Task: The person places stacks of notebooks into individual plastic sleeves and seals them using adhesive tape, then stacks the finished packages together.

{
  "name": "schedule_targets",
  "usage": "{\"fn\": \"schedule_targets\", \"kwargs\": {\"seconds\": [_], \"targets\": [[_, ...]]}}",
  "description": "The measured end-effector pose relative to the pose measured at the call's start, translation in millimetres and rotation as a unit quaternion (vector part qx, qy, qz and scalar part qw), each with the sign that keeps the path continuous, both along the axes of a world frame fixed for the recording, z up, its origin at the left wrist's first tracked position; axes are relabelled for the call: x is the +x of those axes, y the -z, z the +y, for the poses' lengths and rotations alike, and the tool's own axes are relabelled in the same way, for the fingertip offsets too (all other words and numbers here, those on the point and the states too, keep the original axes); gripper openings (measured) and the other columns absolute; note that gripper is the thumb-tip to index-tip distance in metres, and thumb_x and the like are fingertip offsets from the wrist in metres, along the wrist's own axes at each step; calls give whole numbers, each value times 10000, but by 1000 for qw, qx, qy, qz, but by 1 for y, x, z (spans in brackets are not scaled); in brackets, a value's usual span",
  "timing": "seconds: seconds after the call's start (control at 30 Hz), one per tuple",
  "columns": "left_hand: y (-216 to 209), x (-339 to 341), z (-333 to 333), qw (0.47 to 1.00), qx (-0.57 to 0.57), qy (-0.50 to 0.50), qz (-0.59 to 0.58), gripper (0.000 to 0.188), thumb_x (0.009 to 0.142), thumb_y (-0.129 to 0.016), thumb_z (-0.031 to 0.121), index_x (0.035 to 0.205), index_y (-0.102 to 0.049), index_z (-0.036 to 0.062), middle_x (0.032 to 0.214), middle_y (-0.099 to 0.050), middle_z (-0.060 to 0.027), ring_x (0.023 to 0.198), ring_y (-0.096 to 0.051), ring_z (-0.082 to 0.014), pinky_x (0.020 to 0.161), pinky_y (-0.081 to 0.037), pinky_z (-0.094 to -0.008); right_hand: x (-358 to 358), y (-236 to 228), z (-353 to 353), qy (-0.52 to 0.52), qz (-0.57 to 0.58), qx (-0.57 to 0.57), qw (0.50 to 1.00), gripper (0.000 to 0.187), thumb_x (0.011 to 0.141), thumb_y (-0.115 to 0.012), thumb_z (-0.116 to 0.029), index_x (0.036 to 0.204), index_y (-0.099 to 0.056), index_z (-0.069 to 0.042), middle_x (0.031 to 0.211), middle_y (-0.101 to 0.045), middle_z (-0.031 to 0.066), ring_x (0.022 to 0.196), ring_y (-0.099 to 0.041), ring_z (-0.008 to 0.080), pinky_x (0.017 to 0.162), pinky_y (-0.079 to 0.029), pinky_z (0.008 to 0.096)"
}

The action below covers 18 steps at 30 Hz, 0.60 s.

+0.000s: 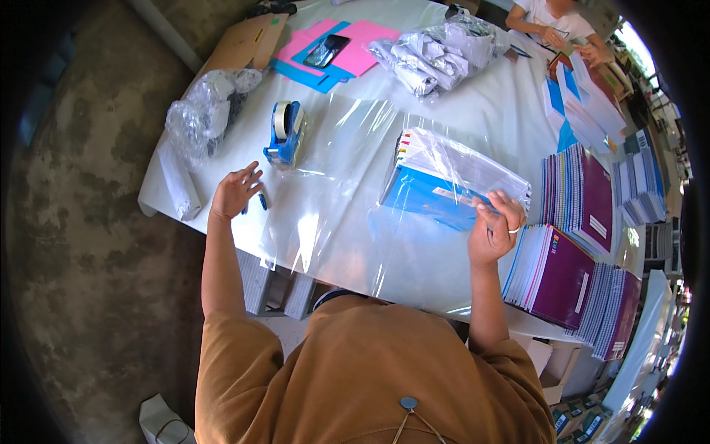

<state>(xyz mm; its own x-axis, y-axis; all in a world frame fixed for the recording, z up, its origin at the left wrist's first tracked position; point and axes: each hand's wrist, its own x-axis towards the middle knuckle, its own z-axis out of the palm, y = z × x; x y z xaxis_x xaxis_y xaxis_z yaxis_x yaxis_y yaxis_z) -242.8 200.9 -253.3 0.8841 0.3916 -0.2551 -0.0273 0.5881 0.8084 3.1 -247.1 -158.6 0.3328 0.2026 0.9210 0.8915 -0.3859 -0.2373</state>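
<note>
A stack of notebooks (436, 189), with a blue cover and coloured index tabs, lies on the right half of the table. Clear plastic film (333, 192) spreads over the stack and across the tabletop to its left. At the stack's near right corner, the bent fingers of my right hand (497, 229) pinch the film. My left hand (237, 194) is raised over the table's left edge, fingers apart and holding nothing visible. Beside it lies a small blue pen-like item (262, 200). A blue tape dispenser (284, 137) with a roll of tape stands just beyond that hand.
Purple-covered spiral notebooks (580, 196) are piled along the right edge. Crumpled plastic (447, 55) and pink and blue sheets with a phone (326, 52) lie at the back. More crumpled plastic (207, 118) sits far left. Another person (558, 29) works at the far right corner.
</note>
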Motion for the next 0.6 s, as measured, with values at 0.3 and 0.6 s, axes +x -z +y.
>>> {"fn": "schedule_targets", "kwargs": {"seconds": [0.3, 0.6], "targets": [[-42, 92, -13, 860, 405, -99, 296, 328, 825, -614, 241, 1005, -648, -31, 979, -650, -104, 910, -595, -209, 814, -435, -301, -1, -1, -1, -9, 7, -11, 1000, 234, 624, -790, -8, 733, -633, -142, 946, -632, -9, 905, -606, 180, 883, -376, 364], [-21, 125, -1, 886, 197, -99, 407, 437, 795, -660, 260, 1112, -585, -31, 1029, -612, -192, 930, -599, -315, 806, -466, -502, -2, -2, 0, -19, 15, -9, 1000, 213, 645, -786, -38, 730, -626, -152, 935, -627, -19, 917, -594, 174, 885, -376, 356]]}}
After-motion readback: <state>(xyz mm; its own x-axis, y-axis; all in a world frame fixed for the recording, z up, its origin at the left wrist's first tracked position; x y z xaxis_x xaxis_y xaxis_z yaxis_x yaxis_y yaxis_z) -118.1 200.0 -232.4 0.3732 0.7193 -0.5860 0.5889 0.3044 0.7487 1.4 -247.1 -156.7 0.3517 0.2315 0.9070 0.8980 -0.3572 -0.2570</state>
